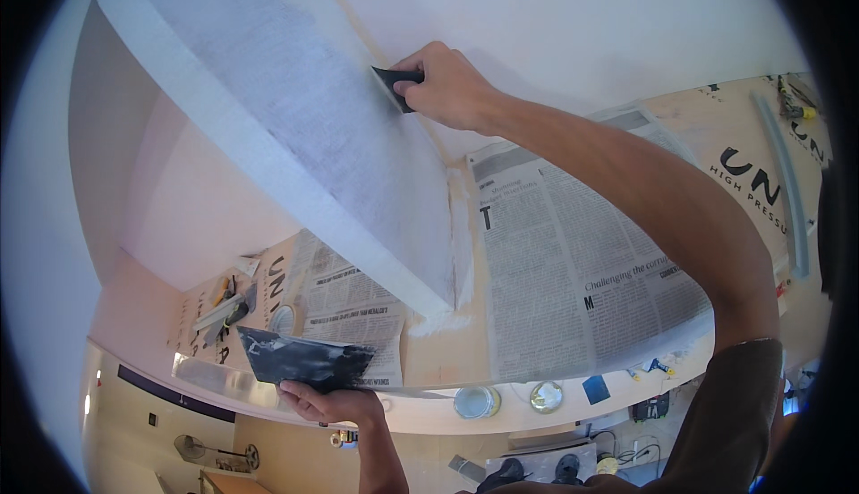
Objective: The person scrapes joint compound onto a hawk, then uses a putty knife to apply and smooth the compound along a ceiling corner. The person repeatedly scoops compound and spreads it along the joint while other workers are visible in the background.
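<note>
Now right hand (452,91) fingers grip small black scraper (394,84), pressed on white wall (555,20). Left hand (333,402) fingers hold dark putty board (304,358) below. Grey patch (313,109) beside fingers coated; seam (344,6) above fingers bare.

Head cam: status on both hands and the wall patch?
Right hand presses small dark scraper to wall at grey mesh patch edge. Left hand holds dark putty board low. Nothing between scraper and patch.
</note>
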Available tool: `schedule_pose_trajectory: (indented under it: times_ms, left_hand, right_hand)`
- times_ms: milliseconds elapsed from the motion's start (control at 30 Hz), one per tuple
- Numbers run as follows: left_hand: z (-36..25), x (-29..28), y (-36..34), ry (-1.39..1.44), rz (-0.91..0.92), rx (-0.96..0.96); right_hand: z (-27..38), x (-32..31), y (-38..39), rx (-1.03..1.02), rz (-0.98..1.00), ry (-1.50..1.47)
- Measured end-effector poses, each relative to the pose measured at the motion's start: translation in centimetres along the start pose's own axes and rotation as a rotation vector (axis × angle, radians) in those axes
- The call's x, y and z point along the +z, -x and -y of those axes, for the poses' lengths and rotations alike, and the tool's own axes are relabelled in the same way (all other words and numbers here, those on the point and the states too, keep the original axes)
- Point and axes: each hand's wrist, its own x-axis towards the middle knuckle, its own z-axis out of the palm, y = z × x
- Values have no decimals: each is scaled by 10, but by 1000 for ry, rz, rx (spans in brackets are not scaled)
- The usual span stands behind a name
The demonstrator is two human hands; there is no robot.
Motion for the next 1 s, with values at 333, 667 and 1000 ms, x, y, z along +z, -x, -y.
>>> schedule_pose_trajectory:
  times_ms: [333,667,1000]
  left_hand:
    - [3,-4,-1,49,59,47]
    - [7,-9,-3,-35,33,64]
    - [10,-26,-10,-139,43,-28]
  right_hand:
    - [43,-3,48,-31,-13,90]
    - [-13,-30,-6,25,-144,82]
    - [-17,-4,-26,-52,-75,29]
